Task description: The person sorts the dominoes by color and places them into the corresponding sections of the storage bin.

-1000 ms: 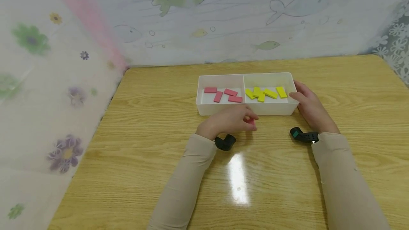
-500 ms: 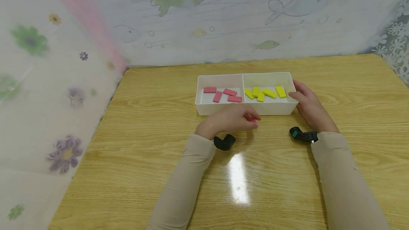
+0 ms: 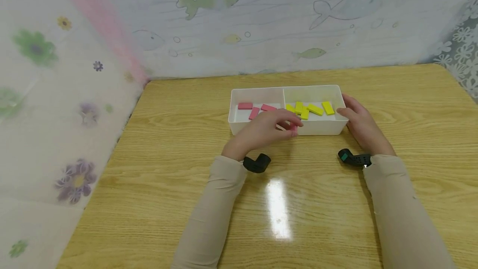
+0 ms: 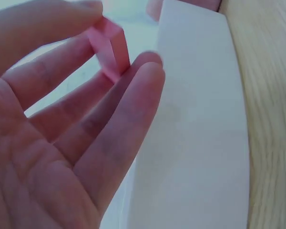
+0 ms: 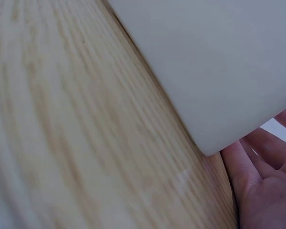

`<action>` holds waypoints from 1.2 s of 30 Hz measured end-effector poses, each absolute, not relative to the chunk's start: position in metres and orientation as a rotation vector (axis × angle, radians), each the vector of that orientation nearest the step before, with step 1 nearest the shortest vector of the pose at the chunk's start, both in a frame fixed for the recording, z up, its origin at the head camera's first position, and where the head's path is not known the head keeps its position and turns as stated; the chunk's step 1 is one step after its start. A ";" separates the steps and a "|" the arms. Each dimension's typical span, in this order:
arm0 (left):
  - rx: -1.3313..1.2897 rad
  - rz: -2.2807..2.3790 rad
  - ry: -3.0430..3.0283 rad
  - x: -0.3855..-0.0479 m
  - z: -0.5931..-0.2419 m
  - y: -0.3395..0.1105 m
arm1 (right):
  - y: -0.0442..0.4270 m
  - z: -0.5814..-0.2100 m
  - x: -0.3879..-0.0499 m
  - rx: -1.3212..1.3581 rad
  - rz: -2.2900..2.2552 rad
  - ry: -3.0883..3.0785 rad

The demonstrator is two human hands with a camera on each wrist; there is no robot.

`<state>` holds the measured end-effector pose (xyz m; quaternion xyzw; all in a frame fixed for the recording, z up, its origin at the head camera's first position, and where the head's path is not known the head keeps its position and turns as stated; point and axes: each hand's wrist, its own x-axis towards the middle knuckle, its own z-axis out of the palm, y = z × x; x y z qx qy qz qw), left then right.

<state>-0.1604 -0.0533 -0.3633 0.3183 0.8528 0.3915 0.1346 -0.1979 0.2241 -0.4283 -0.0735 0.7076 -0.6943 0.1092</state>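
Observation:
A white two-part box [image 3: 323, 128] stands on the table, with several pink blocks [image 3: 245, 106] in its left compartment and several yellow blocks [image 3: 315, 109] in its right one. My left hand [image 3: 257, 131] is over the box's front wall, covering some of the pink blocks. Between its thumb and fingers it pinches one small flat pink block [image 4: 115, 50], held above the box. At the box's right end my right hand [image 3: 362, 127] grips the side wall, thumb at the rim and fingers outside. In the right wrist view, the box's corner hides part of those fingers.
The wooden table [image 3: 157, 169] runs back to a wall covering [image 3: 261, 49] printed with fish. A flowered sheet [image 3: 74, 136] borders the table on the left. A dark wrist device [image 3: 257, 164] is strapped to each wrist.
My left hand has risen from in front of the box to over its front wall, carrying the pink block with it. The right hand stays on the box's right end.

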 end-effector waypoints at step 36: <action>0.622 1.279 2.740 -0.176 -0.365 -0.092 | 0.223 -0.427 -0.197 -0.211 -2.043 2.081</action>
